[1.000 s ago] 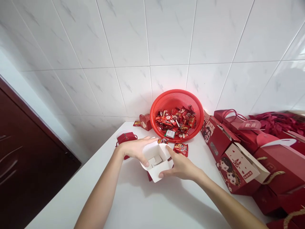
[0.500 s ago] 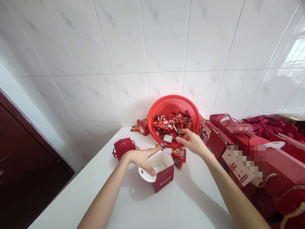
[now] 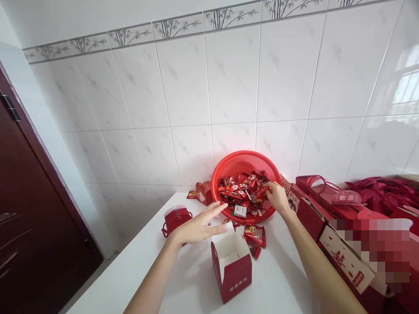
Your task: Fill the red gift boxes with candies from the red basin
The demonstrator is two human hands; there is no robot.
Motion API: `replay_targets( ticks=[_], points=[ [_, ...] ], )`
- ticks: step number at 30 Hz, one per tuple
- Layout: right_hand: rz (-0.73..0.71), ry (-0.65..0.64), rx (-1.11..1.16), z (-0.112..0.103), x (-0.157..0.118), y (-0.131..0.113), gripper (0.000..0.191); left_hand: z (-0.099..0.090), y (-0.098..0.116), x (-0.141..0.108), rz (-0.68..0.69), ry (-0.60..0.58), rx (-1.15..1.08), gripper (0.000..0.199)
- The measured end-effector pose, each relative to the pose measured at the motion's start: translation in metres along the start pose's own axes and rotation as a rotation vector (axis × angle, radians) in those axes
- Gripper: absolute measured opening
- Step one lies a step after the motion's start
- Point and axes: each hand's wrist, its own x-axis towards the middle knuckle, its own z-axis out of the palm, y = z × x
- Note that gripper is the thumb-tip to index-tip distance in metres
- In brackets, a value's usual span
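Observation:
A small dark-red gift box (image 3: 233,279) with a white inside stands upright on the white table, its top open and no sweets visible in it. My left hand (image 3: 199,224) hovers just behind and left of it, fingers stretched out, holding nothing. Past it, a red plastic basket (image 3: 225,168) leans against the wall, holding many wrapped sweets (image 3: 234,192). My right hand (image 3: 277,196) reaches over the basket's right rim, its fingers pinched on a red-wrapped sweet (image 3: 263,190). Several loose packets (image 3: 255,235) lie between box and basket.
A closed red box with cord handles (image 3: 176,218) stands at the table's left edge, and a smaller red box (image 3: 204,192) sits beside the basket. Stacked red gift boxes (image 3: 347,257) crowd the right side. Tiled wall (image 3: 235,78) rises behind; a dark door (image 3: 36,196) is at left.
My left hand has let go of the gift box's flap and risen off it. My right hand has gone further into the basket and closed on a sweet. The view has tilted upward.

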Motion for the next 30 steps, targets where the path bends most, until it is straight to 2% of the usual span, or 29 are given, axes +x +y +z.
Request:
replay_targets(
  ticks=[3, 6, 9, 12, 15, 19, 24, 27, 30],
  points=[
    [0.015, 0.033, 0.221, -0.008, -0.001, -0.009, 0.019, 0.004, 0.0, 0.008, 0.02, 0.125, -0.05, 0.073],
    [0.017, -0.05, 0.545, -0.009, -0.005, -0.021, 0.031, 0.009, 0.0, 0.019, 0.041, 0.226, -0.104, 0.063],
    [0.03, -0.2, 0.823, -0.005, -0.012, -0.036, 0.043, 0.015, 0.0, 0.033, 0.04, 0.278, -0.182, 0.062],
    [0.032, -0.319, 0.968, 0.002, -0.02, -0.053, 0.047, 0.021, 0.0, 0.05, 0.083, 0.319, -0.301, 0.066],
    [0.001, -0.386, 1.005, 0.007, -0.023, -0.064, 0.048, 0.026, 0.001, 0.066, 0.183, 0.343, -0.44, 0.056],
    [0.039, -0.444, 0.931, 0.0, -0.019, -0.057, 0.048, 0.026, -0.001, 0.076, 0.203, 0.394, -0.546, 0.046],
    [0.02, -0.682, 0.505, -0.018, -0.017, -0.034, 0.027, 0.021, -0.008, 0.071, 0.09, 0.508, -0.576, 0.039],
    [-0.059, -0.836, 0.193, -0.014, -0.021, -0.036, 0.018, 0.02, -0.006, 0.066, 0.069, 0.54, -0.555, 0.039],
    [-0.184, -1.029, -0.036, 0.003, -0.03, -0.05, 0.023, 0.019, -0.003, 0.064, 0.072, 0.522, -0.567, 0.043]
  ],
)
